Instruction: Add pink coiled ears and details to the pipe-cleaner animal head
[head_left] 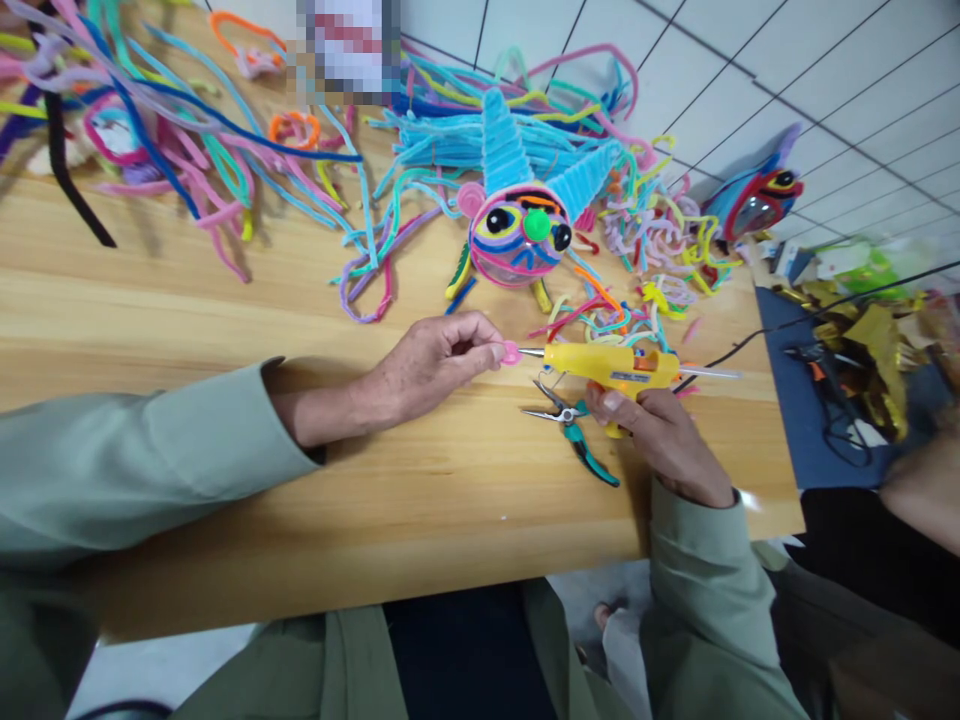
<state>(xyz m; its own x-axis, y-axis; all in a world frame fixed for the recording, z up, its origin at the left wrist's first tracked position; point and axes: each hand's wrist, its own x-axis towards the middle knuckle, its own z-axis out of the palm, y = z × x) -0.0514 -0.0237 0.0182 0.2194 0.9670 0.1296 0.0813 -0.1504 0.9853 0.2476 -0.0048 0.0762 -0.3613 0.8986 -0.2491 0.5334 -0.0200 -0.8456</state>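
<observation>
Between the thumb and fingers of my left hand (442, 365) is a small pink coil (511, 352), apparently of pipe cleaner. My right hand (660, 430) grips a yellow hot glue gun (611, 362) by its handle, its metal nozzle touching or almost touching the coil. A clear glue stick (712, 372) juts from the gun's back end. Below the gun, pliers (566, 412) with teal handles lie spread on the table. Just beyond my hands sits a pipe-cleaner animal head (521, 235) with tall blue ears, black eyes, a green nose and one pink round ear at its left.
Loose pipe cleaners (225, 170) cover the table's far left, with a blue bundle (442, 150) at the back. Curled scraps (645, 230) lie right of the head. Another figure (761, 200) stands at the far right. A black cord (810, 318) runs rightward; a person's arm (922, 490) shows there.
</observation>
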